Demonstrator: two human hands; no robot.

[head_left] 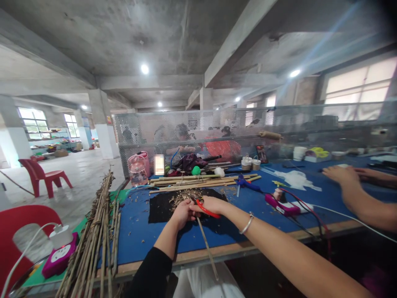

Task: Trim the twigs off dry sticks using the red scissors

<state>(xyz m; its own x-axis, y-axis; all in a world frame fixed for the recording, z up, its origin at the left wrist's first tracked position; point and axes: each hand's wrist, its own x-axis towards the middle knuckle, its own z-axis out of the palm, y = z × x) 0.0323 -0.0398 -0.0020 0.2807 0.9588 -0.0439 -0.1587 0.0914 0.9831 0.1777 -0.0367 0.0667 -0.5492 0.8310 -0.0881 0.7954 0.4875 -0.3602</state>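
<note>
Your left hand [183, 212] is pinching the stick [207, 247] near its upper end, thumb and fingers pressed together; your right hand [211, 204] is closing around the red-handled tool [208, 210], whose dark head is sitting just beside the left fingertips, partly hidden. The stick is slanting down from your hands across the front edge of the table [133, 244], its lower end hanging above your lap. Beneath and beyond your hands, the mat [159, 210] is bearing a scatter of shavings [182, 198]. Behind the mat, several canes [173, 181] are lying crosswise, with the glue gun [248, 183] resting near their right ends. A bundle of twigs [94, 231] is lying at your left; at far right, a co-worker's hand [340, 174] is resting over the table.
</note>
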